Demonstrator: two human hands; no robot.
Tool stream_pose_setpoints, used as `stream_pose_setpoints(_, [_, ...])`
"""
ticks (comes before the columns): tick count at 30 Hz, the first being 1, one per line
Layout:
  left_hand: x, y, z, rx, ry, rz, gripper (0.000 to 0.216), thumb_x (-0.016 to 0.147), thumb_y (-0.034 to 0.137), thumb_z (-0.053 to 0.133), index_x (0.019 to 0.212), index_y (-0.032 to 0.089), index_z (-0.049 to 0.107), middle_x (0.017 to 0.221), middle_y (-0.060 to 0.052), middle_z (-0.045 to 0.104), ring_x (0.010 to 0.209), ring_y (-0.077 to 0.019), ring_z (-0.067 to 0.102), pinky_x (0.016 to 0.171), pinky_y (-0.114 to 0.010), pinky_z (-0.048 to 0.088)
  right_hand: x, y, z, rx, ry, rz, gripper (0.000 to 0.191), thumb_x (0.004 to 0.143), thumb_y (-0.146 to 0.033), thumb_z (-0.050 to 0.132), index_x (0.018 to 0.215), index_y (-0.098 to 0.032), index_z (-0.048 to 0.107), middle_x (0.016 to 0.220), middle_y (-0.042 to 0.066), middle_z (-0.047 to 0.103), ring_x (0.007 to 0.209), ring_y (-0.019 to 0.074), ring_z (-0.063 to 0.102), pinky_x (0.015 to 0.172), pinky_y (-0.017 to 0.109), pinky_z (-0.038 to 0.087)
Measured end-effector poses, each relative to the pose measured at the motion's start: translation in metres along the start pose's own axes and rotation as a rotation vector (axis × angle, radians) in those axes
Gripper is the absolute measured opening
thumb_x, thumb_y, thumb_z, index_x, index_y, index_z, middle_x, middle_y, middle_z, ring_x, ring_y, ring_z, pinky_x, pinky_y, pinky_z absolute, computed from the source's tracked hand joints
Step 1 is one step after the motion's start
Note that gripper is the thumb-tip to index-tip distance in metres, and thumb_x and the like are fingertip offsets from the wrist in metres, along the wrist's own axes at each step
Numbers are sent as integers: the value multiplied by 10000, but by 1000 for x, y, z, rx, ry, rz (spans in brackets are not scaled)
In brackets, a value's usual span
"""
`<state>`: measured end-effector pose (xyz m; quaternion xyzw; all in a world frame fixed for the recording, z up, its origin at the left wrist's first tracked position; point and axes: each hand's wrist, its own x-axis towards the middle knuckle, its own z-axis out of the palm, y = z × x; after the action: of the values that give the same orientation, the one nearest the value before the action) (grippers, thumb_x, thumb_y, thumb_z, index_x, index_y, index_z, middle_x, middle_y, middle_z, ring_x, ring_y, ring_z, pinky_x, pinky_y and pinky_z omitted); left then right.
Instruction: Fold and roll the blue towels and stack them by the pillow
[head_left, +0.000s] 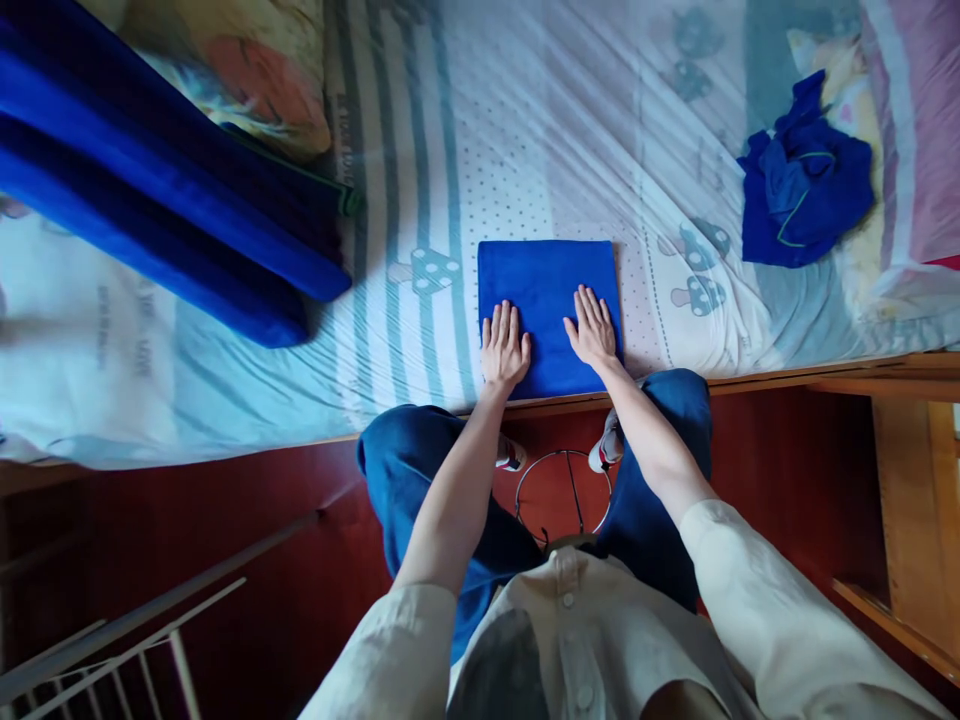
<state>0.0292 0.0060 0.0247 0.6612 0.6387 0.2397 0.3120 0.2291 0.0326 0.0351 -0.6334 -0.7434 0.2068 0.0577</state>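
Note:
A blue cloth folded into a flat, near-square shape (551, 280) lies at the near edge of the bed. My left hand (505, 345) rests flat on its left side, fingers pointing away from me. On the right side of the same cloth lies my right hand (592, 328), palm down with the fingers a little apart. Both hands touch the cloth's upper face and grip nothing. The undersides of both palms are hidden.
Long blue padded pieces (172, 200) lie across the bed's left side, near a patterned pillow (255, 80). A crumpled blue garment (810, 185) with green piping lies at the right by a pink pillow (926, 130). A white metal rack (120, 655) stands lower left.

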Motion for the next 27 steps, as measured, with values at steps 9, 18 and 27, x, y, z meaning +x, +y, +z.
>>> stream_pose_setpoints(9, [-22, 2, -13, 8, 50, -45, 761, 978, 536, 429, 1613, 124, 346, 1706, -145, 239, 1612, -269, 90, 1321, -481, 5, -27, 7, -8, -15, 90, 122, 660, 1070, -367, 292, 1651, -66, 211, 1727, 150, 164, 1624, 264, 75, 1323, 543, 27])
stream_pose_setpoints(18, [-51, -17, 17, 166, 17, 66, 713, 1030, 465, 321, 1615, 59, 317, 1698, -170, 251, 1611, -277, 112, 1319, -496, 48, -58, -8, 31, -19, 10, -42, 693, 1072, -398, 342, 1670, -103, 152, 1736, 111, 146, 1624, 250, 89, 1329, 493, 57])
stream_pose_setpoints(27, [-94, -41, 1, 218, 121, -51, 675, 1026, 404, 347, 1591, 35, 347, 1661, -217, 322, 1590, -291, 214, 1301, -518, 145, -94, 31, 22, 10, 92, 74, 636, 1071, -371, 342, 1633, -79, 289, 1695, 152, 281, 1603, 245, 202, 1316, 497, 126])
